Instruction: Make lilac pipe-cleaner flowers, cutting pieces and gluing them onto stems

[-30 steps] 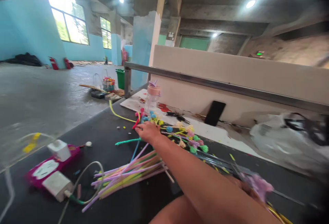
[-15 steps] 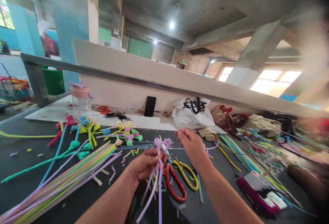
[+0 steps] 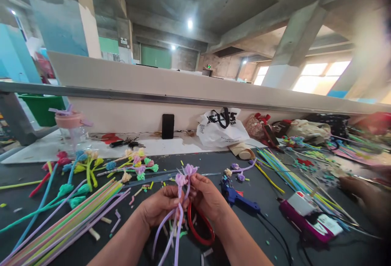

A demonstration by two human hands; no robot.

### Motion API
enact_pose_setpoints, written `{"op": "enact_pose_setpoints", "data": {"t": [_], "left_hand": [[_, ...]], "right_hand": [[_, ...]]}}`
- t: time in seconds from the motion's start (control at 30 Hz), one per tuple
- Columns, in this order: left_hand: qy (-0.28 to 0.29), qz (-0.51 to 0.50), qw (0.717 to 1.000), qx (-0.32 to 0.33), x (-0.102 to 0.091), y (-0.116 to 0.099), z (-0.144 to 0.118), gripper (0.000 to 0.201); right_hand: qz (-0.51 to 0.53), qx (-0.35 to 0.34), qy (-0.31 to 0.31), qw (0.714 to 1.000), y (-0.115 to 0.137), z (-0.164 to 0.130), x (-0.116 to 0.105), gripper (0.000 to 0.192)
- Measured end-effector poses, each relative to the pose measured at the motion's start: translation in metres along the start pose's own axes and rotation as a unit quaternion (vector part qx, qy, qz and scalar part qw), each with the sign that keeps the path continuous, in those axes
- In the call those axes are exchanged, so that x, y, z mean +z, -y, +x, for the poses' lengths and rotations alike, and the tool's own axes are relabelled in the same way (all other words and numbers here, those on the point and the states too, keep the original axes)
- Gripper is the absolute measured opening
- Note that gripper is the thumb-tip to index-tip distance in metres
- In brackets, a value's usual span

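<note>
While pinching lilac pipe cleaners (image 3: 179, 201) together, left hand (image 3: 160, 205) and right hand (image 3: 207, 196), red scissors (image 3: 198, 229) underneath.

Lilac pipe cleaners (image 3: 179, 201), red-handled scissors (image 3: 200, 231), blue glue gun (image 3: 240, 198), magenta power strip (image 3: 308, 217), pastel straws (image 3: 70, 221), black worktop (image 3: 269, 233), white bag (image 3: 221, 127) with black print.

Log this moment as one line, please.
left hand: grips purple pipe cleaners | right hand: pinches their curled tips | red-handled scissors: under hands | blue glue gun: right
</note>
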State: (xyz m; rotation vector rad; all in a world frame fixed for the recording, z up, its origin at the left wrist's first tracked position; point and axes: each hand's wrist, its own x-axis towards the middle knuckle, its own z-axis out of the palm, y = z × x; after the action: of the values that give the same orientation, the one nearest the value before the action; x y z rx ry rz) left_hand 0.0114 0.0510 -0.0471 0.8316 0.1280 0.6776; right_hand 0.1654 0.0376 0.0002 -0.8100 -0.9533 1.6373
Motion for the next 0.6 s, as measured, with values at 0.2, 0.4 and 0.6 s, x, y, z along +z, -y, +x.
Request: {"op": "enact_pose_setpoints", "data": {"t": [0.2, 0.4, 0.6], "left_hand": [[-0.056, 0.000, 0.998, 0.007, 0.008, 0.000, 0.002, 0.018], [-0.165, -0.001, 0.984, 0.073, 0.005, 0.000, 0.009, 0.019], [-0.233, 0.078, 0.963, 0.107, 0.013, 0.004, 0.018, 0.022]], "right_hand": [[0.063, -0.030, 0.018, 0.997, 0.010, -0.008, -0.002, 0.011], [0.291, -0.099, 0.099, 0.946, 0.058, -0.028, -0.032, 0.005], [0.296, -0.135, 0.291, 0.900, 0.056, -0.049, -0.034, 0.017]]}}
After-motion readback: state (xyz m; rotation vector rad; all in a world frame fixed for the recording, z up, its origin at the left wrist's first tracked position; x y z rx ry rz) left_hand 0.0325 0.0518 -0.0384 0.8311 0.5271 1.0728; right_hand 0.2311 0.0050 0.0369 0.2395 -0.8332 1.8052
